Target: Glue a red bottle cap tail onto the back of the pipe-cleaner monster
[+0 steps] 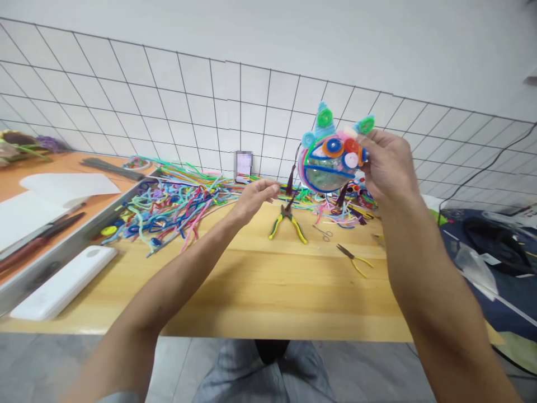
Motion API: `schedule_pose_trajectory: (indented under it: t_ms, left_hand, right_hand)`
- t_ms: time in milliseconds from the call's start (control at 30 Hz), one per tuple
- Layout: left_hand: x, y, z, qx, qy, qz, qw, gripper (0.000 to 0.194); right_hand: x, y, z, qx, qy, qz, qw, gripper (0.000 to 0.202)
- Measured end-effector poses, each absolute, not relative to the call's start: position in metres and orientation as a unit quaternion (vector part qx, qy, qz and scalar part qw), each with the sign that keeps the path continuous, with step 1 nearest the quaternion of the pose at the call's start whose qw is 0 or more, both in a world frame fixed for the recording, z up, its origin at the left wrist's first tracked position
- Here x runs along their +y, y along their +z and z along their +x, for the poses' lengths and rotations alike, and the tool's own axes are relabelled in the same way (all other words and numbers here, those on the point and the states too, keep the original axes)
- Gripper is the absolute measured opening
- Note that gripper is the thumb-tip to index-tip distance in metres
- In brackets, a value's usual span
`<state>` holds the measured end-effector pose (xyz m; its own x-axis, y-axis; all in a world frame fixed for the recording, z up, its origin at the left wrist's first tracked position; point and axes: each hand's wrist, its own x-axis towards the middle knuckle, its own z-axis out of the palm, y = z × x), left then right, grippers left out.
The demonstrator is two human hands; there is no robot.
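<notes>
Right hand [388, 168] held a pipe-cleaner ball ornament [331, 159] aloft above the desk [251, 280], fingers closed on its right side. Left hand [254, 198] hovered w/ fingers loosely open, holding nothing, just left of yellow-handled pliers [287, 221] & near a pile of pipe cleaners [168, 204].

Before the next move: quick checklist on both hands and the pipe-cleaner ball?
1. Right hand grips the clear ball wrapped in coloured pipe cleaners: ok, held up above the table.
2. Left hand free: ok, open, holding nothing.
3. Yellow-handled pliers reachable: ok, just beside the left hand.
4. Wooden table space in front: ok.
5. Dark tassels secure under the ball: cannot tell.
</notes>
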<state>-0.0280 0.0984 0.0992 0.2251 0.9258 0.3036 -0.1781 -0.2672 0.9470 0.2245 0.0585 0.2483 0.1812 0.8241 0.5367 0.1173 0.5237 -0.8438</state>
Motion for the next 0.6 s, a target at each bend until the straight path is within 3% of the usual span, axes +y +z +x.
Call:
schedule_pose_trajectory:
  t_ms: [367,600]
  left_hand:
    - [0.091,0.107,0.006,0.255,0.500,0.660,0.500,0.038]
    - [0.085,0.094,0.030,0.210,0.442,0.634,0.599,0.044]
  right_hand:
    - [0.061,0.238,0.244,-0.580,0.312,-0.381,0.649,0.032]
    - [0.059,0.237,0.254,-0.592,0.317,-0.372,0.641,0.022]
